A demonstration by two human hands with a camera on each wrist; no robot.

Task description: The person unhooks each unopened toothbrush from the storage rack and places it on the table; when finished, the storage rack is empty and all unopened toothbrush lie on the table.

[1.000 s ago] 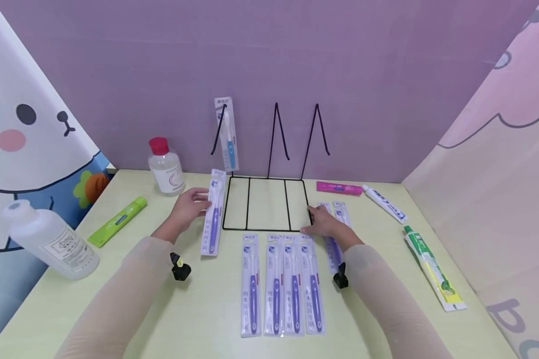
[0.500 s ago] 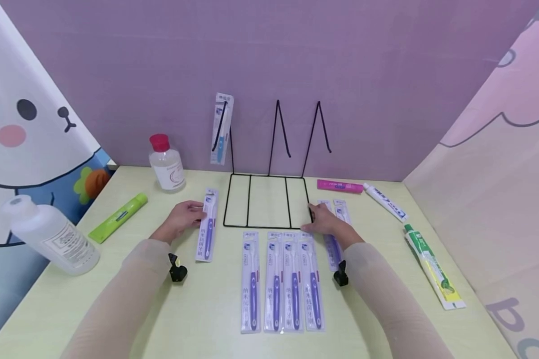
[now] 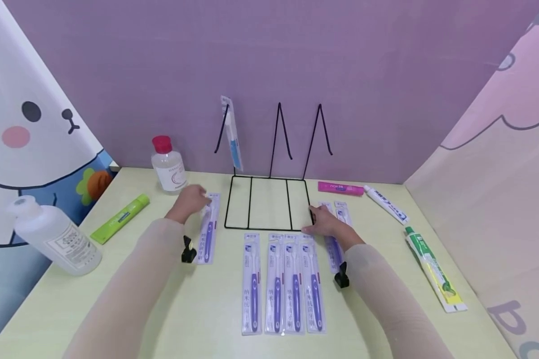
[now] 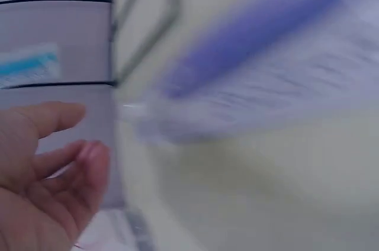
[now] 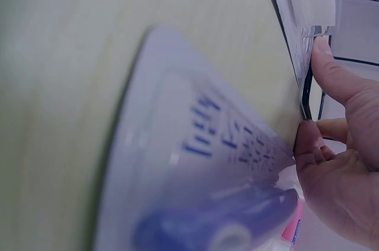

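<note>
My left hand (image 3: 189, 203) is beside the upper end of a packaged purple toothbrush (image 3: 209, 234) lying on the table left of the rack. In the left wrist view its fingers (image 4: 95, 165) are loosely bent with nothing between them. A black wire rack (image 3: 250, 202) stands at the table's middle with three upright hooks. On the left hook hangs a packaged blue toothbrush (image 3: 235, 144), turned partly edge-on. My right hand (image 3: 323, 222) pinches the rack's front right corner between thumb and fingers. Several packaged purple toothbrushes (image 3: 254, 299) lie in front of the rack.
More packaged toothbrushes (image 3: 333, 252) lie partly under the right hand. At left are a red-capped bottle (image 3: 170, 172), a green tube (image 3: 120, 219) and a white bottle (image 3: 67, 244). Pink (image 3: 340, 188), white (image 3: 386, 204) and green-yellow (image 3: 435, 271) tubes lie right.
My left hand has set the purple toothbrush down left of the rack, let go and moved up and right. The hanging blue toothbrush has swung and turned. The right hand keeps its place.
</note>
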